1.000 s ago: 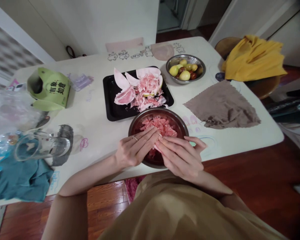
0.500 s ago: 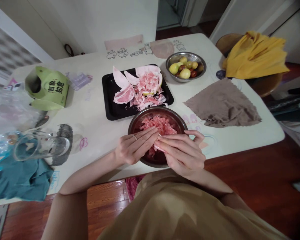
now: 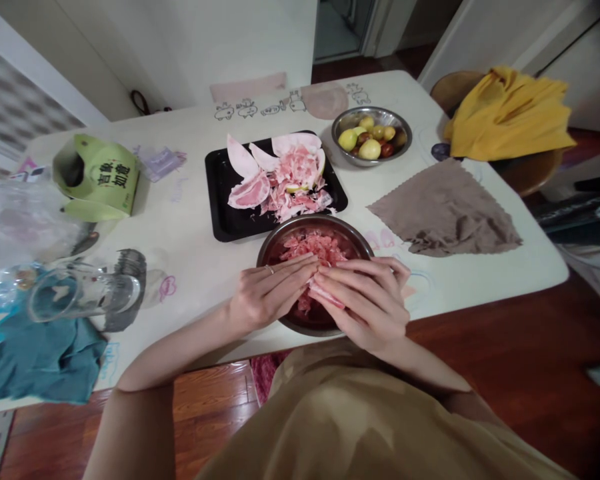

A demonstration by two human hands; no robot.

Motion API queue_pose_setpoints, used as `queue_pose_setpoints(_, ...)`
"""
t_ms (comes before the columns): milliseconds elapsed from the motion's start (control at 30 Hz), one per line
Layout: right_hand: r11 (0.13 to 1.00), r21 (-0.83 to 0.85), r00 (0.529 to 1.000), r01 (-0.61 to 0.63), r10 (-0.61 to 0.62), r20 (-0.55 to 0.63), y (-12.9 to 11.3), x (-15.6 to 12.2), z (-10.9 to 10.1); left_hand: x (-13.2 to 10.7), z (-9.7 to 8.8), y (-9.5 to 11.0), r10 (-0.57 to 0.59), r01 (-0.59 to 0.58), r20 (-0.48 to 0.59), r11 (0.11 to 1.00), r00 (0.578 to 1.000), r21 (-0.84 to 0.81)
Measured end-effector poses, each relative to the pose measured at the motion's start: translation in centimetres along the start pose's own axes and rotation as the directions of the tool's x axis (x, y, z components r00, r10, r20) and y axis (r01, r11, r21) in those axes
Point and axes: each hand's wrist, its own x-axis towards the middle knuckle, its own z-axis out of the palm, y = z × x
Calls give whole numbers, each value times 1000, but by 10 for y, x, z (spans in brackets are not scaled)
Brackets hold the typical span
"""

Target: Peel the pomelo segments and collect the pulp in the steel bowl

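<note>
pink fruit segment (image 3: 327,293) is in my fingers, held just above the near steel bowl (image 3: 271,248) at the near edge of the table (image 3: 195,260). right hand (image 3: 373,300) has it pinched, fingers curled over, a pale-and-pink strip showing underneath. left hand (image 3: 270,293) has fingers straight and together, tips meeting the piece; thumb is hidden, so can't tell if it grips or only steadies.

progress, my read: well along. done: a good heap of loose pulp (image 3: 315,245) in the bowl, plus a pile of torn scraps (image 3: 295,170) on the black tray (image 3: 229,227). left: this piece at least. can't make out another whole segment; the pile could hide one.

materials: pulp is wet-looking, ragged, deep pink. scraps are thin, paler, flaky. rind pieces (image 3: 240,159) are thick, curved, pointed wedges, white-pink inside, a green skin edge at the right. tray is dark, rectangular, rounded corners, low walls. bowl is round, shiny rim, dark reddish inside.

right of it, a matte brown cloth (image 3: 445,210), zigzag edge, near end wrinkled. far right of the tray, a small steel bowl (image 3: 359,160) of round yellow-green and brown-red fruit (image 3: 369,148).
</note>
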Motion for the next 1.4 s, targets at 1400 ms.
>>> queue_pose_setpoints(1400, 946, 205, 965, -250, 261, -24, 5, 4, 9, 8, 7, 5, -268, 243, -85, 942, 960, -232)
